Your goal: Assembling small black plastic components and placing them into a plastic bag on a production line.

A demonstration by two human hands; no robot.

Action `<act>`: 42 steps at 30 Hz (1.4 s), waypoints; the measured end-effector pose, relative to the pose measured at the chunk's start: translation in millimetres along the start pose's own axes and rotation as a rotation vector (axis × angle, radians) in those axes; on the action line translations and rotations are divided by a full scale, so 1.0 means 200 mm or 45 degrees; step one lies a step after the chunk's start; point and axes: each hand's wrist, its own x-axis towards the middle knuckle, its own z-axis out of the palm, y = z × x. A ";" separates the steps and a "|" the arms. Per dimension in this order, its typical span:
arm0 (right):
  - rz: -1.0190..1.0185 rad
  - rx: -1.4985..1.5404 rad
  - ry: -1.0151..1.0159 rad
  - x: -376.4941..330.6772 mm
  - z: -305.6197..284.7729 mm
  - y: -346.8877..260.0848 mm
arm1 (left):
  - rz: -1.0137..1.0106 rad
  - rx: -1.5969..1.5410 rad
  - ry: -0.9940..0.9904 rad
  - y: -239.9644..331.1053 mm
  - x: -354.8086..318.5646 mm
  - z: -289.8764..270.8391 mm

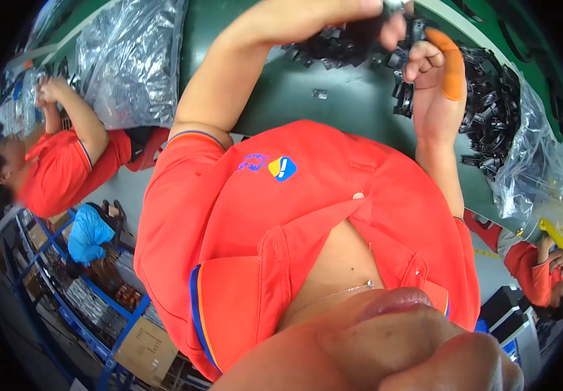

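Observation:
My left hand [385,18] reaches in at the top edge, partly cut off and blurred. Its fingers are closed around a small pale, shiny piece [395,4] whose kind I cannot make out. Just right of it, my right hand [432,85] has curled fingers and wears an orange finger cot [452,65]. A black plastic part [414,32] sits in its fingertips, close to the left hand. Beneath and behind the hands lie piles of similar black parts, one pile [340,47] below my left wrist and another [490,104] right of my right hand.
The green tabletop [275,98] carries one small loose metallic piece [320,94]. Clear plastic bags lie at the left [131,65] and right [529,169]. Co-workers in red sit at the left [59,163] and far right [532,274]. Blue shelving with a cardboard box [146,352] stands behind.

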 end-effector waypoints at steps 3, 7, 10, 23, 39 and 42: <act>0.209 -0.647 -0.299 -0.09 0.02 0.12 | 0.006 -0.380 0.761 0.14 0.03 0.05; 0.010 -1.092 -0.781 -0.13 0.09 0.24 | 0.481 -0.553 0.428 -0.05 0.05 -0.10; -0.401 -1.393 -0.964 -0.11 0.08 0.30 | 0.457 -0.637 0.398 -0.05 0.04 -0.08; -0.213 -0.935 -0.816 -0.05 -0.04 0.00 | 0.453 -0.016 0.397 -0.12 0.03 0.04; -0.274 -0.062 -0.009 0.07 0.07 -0.10 | 0.300 0.389 0.360 -0.18 0.03 0.14; -0.304 -0.188 -0.006 0.06 0.08 -0.10 | 0.303 0.436 0.368 -0.20 0.02 0.14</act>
